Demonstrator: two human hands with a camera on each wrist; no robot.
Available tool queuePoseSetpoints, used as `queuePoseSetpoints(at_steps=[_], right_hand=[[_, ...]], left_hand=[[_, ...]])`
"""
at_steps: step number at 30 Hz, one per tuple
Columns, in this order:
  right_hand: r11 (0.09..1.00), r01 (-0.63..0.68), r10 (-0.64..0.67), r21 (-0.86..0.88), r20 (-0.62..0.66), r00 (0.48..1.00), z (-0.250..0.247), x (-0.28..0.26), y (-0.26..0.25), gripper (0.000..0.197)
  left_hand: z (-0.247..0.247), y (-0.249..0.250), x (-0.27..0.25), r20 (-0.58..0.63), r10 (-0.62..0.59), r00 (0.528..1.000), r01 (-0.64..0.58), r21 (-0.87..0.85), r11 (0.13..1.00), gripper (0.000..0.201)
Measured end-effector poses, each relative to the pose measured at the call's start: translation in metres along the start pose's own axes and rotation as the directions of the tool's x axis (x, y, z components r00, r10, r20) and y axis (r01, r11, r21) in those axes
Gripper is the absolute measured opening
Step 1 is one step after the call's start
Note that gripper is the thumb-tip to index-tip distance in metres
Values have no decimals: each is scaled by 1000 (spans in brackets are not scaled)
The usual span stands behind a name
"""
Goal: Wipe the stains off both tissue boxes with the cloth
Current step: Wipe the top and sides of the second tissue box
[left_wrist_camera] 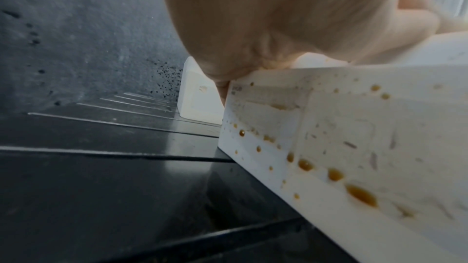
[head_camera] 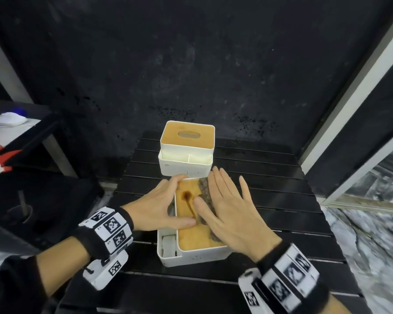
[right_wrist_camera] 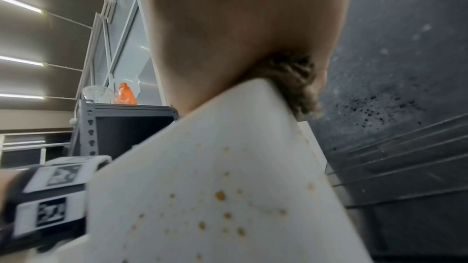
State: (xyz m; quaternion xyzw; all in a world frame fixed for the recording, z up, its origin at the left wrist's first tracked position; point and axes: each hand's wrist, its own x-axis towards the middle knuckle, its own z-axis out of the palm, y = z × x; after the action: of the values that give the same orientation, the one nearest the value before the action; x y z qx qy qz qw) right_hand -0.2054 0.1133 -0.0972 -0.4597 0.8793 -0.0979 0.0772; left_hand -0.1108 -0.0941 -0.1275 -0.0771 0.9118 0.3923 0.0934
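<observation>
Two white tissue boxes with wooden lids stand on a black slatted table (head_camera: 270,200). The far box (head_camera: 186,152) stands untouched. The near box (head_camera: 191,254) has a dark brown stain (head_camera: 187,196) on its lid and brown droplets on its white sides (left_wrist_camera: 329,147) (right_wrist_camera: 215,187). My left hand (head_camera: 166,200) grips the near box's far left corner, its thumb lying across the lid. My right hand (head_camera: 216,191) lies flat with straight fingers and presses a grey-brown cloth (head_camera: 204,189) onto the right part of the lid. The cloth (right_wrist_camera: 291,83) bulges out under the palm; most of it is hidden.
A dark speckled wall stands close behind the table. At the left is a white shelf (head_camera: 21,128) with white and red items. A white window frame (head_camera: 349,109) and marble floor (head_camera: 372,234) lie to the right. A grey rack holds an orange bottle (right_wrist_camera: 125,94).
</observation>
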Motion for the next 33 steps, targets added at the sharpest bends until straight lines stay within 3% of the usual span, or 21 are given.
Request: queuePoseSetpoints(at_steps=[3,8,15,21,28,33], right_hand=[[1000,-2,3,15,-15,1000,2,3,1,93],[1000,19,-19,3,44,999,-3,-37,-4,98],[1000,-12,12,0,-29,1000,2,9,1,94],[1000,14,-13,-9,62,998,-6,-41,-4,101],[1000,-3,2,-1,-13,1000,0,4,3,95],[999,25,-26,21,30,999,-2,-39,0,96]], left_hand=[[0,1,0,-15,-2,1000,2,-4,1000,102],[2,-1,1,-24,-12,1000,12,23,1000,110],[1,-1,2,-16,2,1000,-2,-3,1000,102],[3,0,3,-17,-18,1000,19,31,999,109],[3,0,3,-8,-5,1000,5,1,1000,103],[5,0,4,-19,-28,999,28,16,999,112]])
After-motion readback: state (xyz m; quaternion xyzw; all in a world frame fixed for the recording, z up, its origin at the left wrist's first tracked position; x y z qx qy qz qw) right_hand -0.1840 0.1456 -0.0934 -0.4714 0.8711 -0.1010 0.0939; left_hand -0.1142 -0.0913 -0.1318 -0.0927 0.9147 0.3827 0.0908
